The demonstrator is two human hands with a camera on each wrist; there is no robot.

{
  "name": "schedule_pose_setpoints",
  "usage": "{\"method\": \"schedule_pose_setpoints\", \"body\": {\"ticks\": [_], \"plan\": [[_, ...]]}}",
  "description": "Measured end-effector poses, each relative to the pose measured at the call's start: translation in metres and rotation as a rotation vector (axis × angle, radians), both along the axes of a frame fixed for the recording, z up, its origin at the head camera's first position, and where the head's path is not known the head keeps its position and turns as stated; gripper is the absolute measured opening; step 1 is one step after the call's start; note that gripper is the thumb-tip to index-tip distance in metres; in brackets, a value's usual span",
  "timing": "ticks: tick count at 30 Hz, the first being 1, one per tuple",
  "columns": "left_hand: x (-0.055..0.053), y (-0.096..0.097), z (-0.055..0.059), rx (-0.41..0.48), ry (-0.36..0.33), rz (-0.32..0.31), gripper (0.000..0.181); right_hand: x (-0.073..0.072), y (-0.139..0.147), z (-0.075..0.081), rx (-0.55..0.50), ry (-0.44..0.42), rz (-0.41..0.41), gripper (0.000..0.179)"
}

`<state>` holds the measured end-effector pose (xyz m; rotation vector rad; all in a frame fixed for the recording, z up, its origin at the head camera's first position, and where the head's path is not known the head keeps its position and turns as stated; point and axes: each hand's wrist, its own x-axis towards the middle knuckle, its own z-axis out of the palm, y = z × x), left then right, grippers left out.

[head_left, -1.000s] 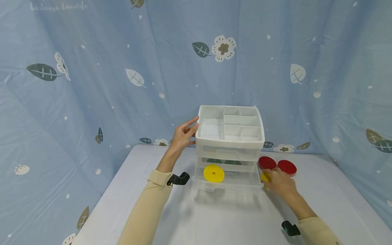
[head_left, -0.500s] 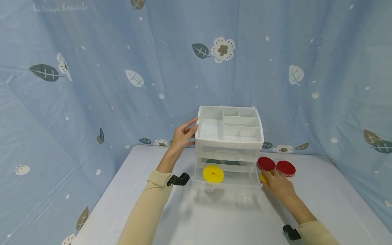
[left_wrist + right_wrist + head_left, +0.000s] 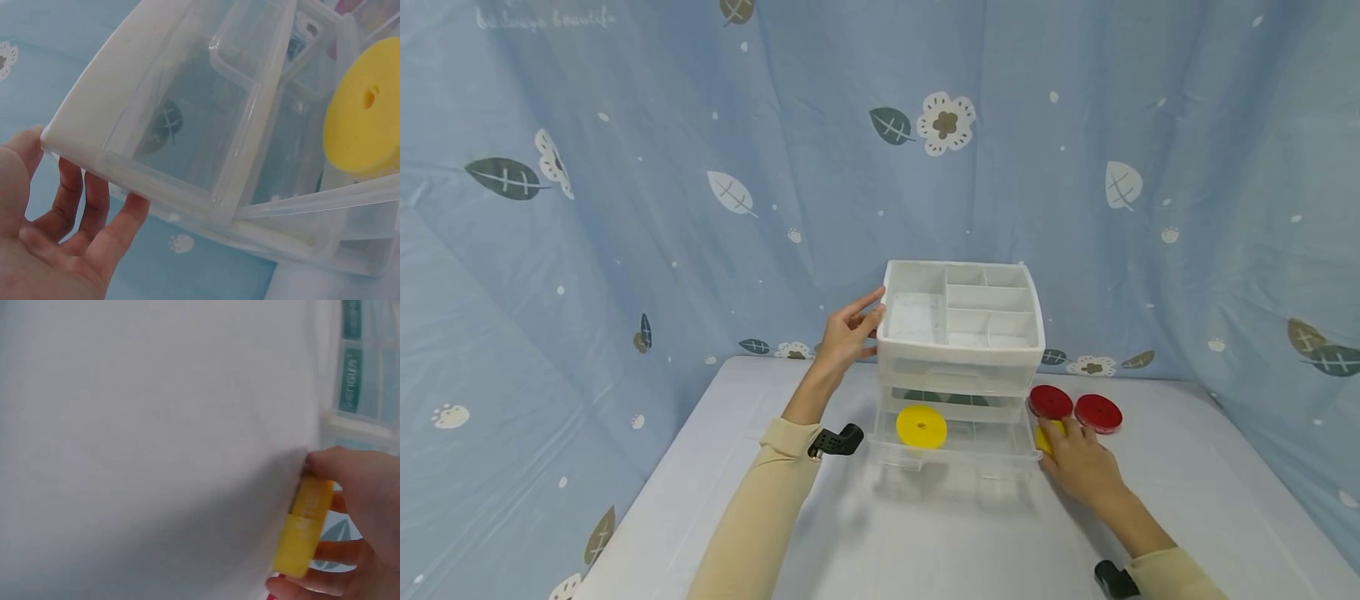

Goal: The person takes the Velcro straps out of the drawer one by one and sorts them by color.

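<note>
A white drawer unit (image 3: 961,357) with a sectioned top tray stands on the table, its clear lower drawer (image 3: 985,454) pulled out. In that drawer lies a flat yellow disc (image 3: 910,433) with a small centre hole. My left hand (image 3: 842,337) touches the unit's left side, thumb at the upper corner and fingers spread along the side in the left wrist view. To the right of the drawer, my right hand (image 3: 1084,467) pinches a second yellow disc (image 3: 303,528), seen edge-on with pale lettering in the right wrist view and partly hidden by the fingers.
Two red discs (image 3: 1098,414) lie on the white table (image 3: 955,550) just behind my right hand, one close to the unit. A blue patterned curtain (image 3: 820,167) hangs behind the table and along both sides.
My right hand has drawn slightly toward the front, still at the yellow disc. The view has shifted a little. My left hand keeps its place on the unit.
</note>
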<state>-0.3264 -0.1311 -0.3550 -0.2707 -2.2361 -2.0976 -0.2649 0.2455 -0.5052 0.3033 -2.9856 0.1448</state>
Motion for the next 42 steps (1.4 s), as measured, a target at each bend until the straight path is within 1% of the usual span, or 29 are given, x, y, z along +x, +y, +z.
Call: {"method": "schedule_pose_setpoints", "body": {"ticks": [3,6,13,17,19,21,25,27,29,32,34,36,40,42], "plan": [[-0.001,0.001,0.0,-0.002,0.0,0.0,0.041,0.0,0.001,0.008,-0.085,-0.084,-0.005,0.072],[-0.002,0.001,-0.003,-0.005,0.008,0.007,0.039,0.002,-0.001,0.022,-0.13,-0.139,-0.018,0.072],[-0.002,0.001,-0.003,-0.003,0.009,0.007,0.038,0.011,-0.008,0.064,-0.122,-0.119,-0.009,0.055],[-0.002,0.0,-0.003,-0.008,0.008,0.01,0.039,0.016,-0.012,0.08,-0.117,-0.123,0.0,0.051],[-0.001,0.0,-0.003,-0.006,0.005,0.011,0.038,0.02,-0.016,0.085,-0.126,-0.104,0.005,0.046],[-0.001,0.0,-0.003,-0.003,0.003,0.01,0.038,0.024,-0.022,0.09,-0.129,-0.062,0.011,0.041],[-0.002,0.0,-0.003,-0.002,0.006,0.01,0.038,0.036,-0.037,0.104,-0.122,0.069,0.04,0.032],[-0.003,-0.001,-0.003,-0.002,0.01,0.009,0.038,0.041,-0.044,0.111,-0.118,0.13,0.053,0.031],[-0.003,-0.001,-0.003,-0.004,0.015,0.006,0.039,0.045,-0.051,0.117,-0.118,0.173,0.069,0.031],[-0.003,-0.001,-0.003,-0.005,0.017,0.003,0.039,0.048,-0.062,0.121,-0.124,0.218,0.104,0.034],[-0.003,-0.001,-0.003,-0.003,0.018,0.0,0.04,0.047,-0.07,0.122,-0.123,0.231,0.132,0.038],[-0.003,-0.001,-0.004,0.003,0.014,-0.003,0.04,0.045,-0.079,0.12,-0.128,0.233,0.156,0.04],[-0.002,-0.001,-0.004,0.01,0.008,-0.006,0.041,0.039,-0.097,0.114,-0.145,0.209,0.183,0.038],[-0.002,0.0,-0.003,0.011,0.009,-0.012,0.042,0.038,-0.105,0.111,-0.14,0.219,0.191,0.036]]}}
